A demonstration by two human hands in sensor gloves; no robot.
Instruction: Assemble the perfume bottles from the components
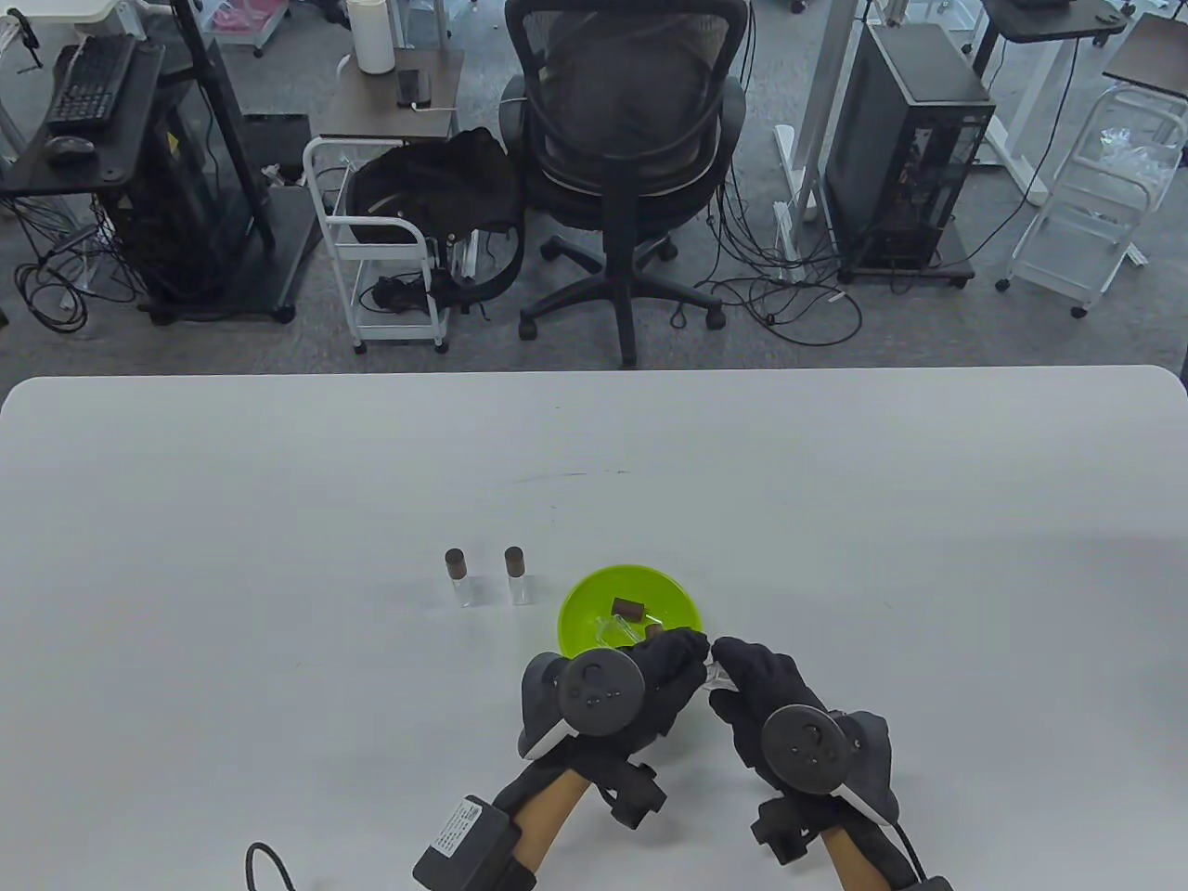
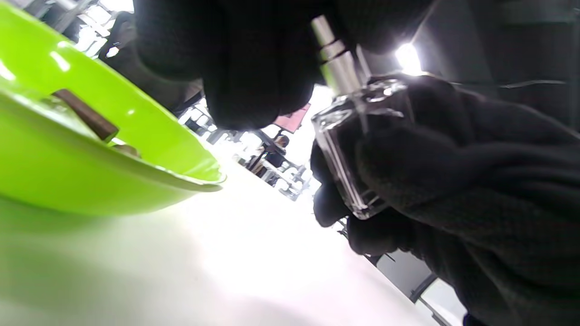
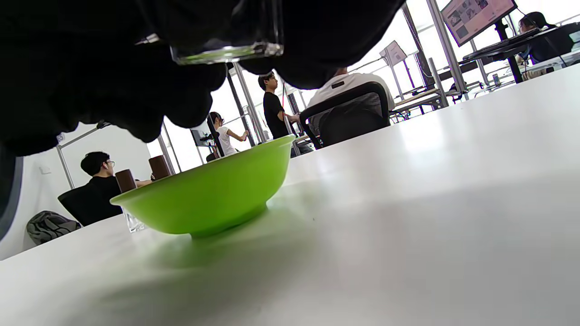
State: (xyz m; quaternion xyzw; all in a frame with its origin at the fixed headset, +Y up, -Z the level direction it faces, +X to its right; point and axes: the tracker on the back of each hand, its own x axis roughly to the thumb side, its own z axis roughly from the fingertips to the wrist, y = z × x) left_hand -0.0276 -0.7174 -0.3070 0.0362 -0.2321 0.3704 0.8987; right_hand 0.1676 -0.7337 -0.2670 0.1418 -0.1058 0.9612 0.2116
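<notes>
A clear glass bottle is held just above the table in front of the green bowl. My right hand grips its body; in the left wrist view the bottle is tilted and its silver sprayer points up. My left hand pinches the top of the sprayer with its fingertips. The right wrist view shows only the bottle's base between dark fingers. In the bowl lie a brown cap, a clear bottle and another small brown part.
Two capped bottles stand upright left of the bowl; their brown caps show behind the bowl in the right wrist view. The white table stretches wide on all sides.
</notes>
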